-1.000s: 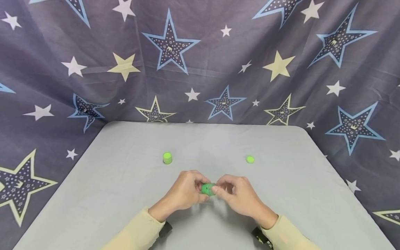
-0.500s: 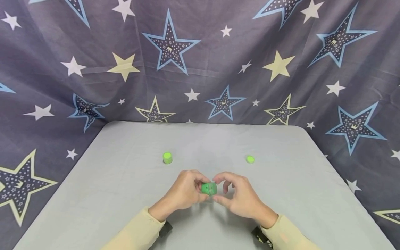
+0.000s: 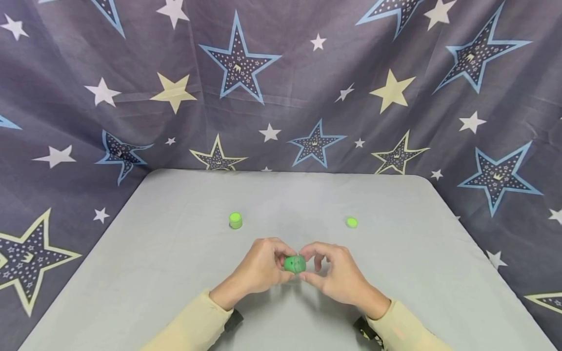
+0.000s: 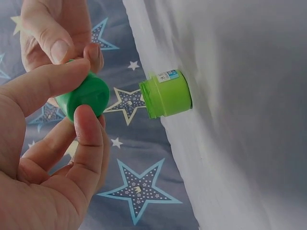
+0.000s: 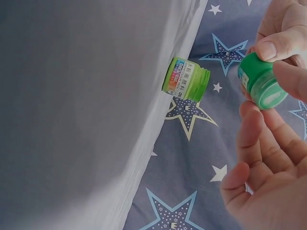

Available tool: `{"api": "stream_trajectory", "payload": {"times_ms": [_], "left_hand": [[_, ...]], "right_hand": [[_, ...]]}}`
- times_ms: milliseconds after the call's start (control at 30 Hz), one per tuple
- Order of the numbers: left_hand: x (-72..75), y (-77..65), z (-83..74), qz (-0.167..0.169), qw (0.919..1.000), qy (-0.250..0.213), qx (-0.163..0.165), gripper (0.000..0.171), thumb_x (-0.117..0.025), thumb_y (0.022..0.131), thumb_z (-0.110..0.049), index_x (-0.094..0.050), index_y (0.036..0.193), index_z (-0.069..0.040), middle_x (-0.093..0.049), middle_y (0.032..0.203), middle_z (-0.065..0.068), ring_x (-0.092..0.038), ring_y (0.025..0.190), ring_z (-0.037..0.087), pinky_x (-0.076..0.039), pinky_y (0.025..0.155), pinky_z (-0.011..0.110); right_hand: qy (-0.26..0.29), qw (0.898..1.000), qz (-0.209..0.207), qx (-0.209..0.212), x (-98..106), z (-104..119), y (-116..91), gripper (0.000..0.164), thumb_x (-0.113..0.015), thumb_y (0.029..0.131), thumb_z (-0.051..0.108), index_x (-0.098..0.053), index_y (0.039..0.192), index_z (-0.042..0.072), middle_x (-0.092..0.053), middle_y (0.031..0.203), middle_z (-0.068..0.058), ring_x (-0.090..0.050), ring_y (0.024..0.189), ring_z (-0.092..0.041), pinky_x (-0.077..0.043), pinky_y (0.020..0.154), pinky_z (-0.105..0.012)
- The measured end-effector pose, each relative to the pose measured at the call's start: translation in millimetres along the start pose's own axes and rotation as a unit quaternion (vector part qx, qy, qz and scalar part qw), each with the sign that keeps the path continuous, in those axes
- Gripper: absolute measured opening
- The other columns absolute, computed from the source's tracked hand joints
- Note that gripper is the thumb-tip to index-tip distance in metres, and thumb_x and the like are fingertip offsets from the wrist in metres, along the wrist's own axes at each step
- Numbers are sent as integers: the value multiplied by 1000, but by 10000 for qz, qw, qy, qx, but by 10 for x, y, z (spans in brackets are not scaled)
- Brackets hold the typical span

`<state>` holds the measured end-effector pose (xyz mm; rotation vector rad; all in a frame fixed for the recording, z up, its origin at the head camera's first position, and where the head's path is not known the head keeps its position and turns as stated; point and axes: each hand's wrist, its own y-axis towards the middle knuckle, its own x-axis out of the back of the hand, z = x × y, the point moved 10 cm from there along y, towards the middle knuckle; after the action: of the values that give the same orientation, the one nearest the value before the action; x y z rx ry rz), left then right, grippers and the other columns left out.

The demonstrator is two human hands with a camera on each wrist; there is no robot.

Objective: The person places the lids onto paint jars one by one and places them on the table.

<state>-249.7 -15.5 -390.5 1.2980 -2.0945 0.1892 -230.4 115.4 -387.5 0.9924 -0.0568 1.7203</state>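
While, right of the lime jar (image 3: 235, 221), the left hand (image 3: 265, 265) is pinching a green jar (image 3: 294, 264), the right hand (image 3: 335, 270) is loosely bracketing its end, contact unclear; lid-twisting is likely needing a firmer pinch.

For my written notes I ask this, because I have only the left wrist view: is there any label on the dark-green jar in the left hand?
Observer: Yes, the right wrist view shows part of a label on the side of the dark-green jar.
Operator: Does something else lie on the table besides the light-green jar?
Observer: The head view shows a flat light-green disc, probably a lid.
Operator: Do they touch?
Observer: No, the disc lies well to the jar's right.
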Motion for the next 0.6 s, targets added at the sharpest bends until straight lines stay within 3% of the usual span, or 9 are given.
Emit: {"api": "stream_trajectory", "payload": {"times_ms": [133,367,600], "left_hand": [[2,-2,-2,7,10000,-16,15,26,-88,70,6,-78,92,-5,-66,85,-2,-62,73,14,-55,61,24],[14,3,-13,-20,10000,-89,-14,25,-89,71,3,-79,92,-7,-66,84,-5,-63,72,15,-56,61,23],[12,-4,-18,25,9998,-166,44,27,-88,71,3,-79,95,-6,-65,85,-4,-64,73,17,-56,61,24]], "right_hand": [[-18,10000,-33,-6,-2,-2,5,35,-91,76,16,-74,105,25,-71,96,20,-61,69,-9,-50,70,-42],[85,9998,-48,-179,0,-24,6,21,-88,82,21,-74,98,24,-69,88,14,-59,65,-12,-44,52,-24],[122,9998,-101,-156,-2,-24,14,13,-85,86,28,-75,91,21,-65,77,17,-59,62,-13,-46,51,-26]]}}
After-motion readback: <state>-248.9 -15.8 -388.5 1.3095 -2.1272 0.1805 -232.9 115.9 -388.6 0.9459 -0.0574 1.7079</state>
